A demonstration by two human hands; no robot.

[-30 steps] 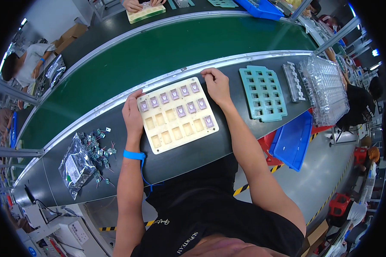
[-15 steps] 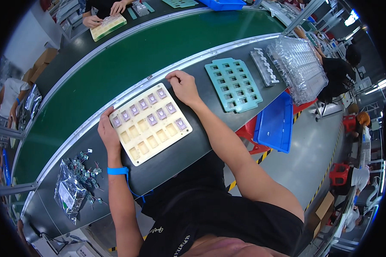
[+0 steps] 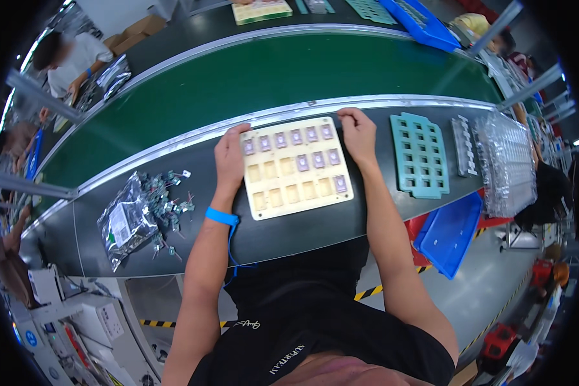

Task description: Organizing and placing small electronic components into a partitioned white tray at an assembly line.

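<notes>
A cream tray [image 3: 280,204] with rows of square pockets lies on the dark bench in front of me. Small purple-grey square pieces [image 3: 302,163] fill its far row, the right half of the middle row and the right end of the near row; the other pockets are bare. My left hand [image 3: 230,157] is closed at the tray's left edge, fingertips by the far left corner. At the far right corner my right hand [image 3: 359,136] has its fingers curled in at the rim; its thumb is mostly hidden. A blue band [image 3: 221,216] circles my left wrist.
Left lie a silvery bag [image 3: 127,222] and a heap of small wired circuit boards [image 3: 167,201]. Right are a teal slotted tray [image 3: 421,154], a clear plastic strip [image 3: 462,147] and stacked clear trays [image 3: 505,164]. A blue bin [image 3: 453,235] is below. Beyond runs a green conveyor [image 3: 289,71].
My view has turned, so the bench edge now looks more level. My right hand has come closer to the tray's far right corner. The filled pockets look the same.
</notes>
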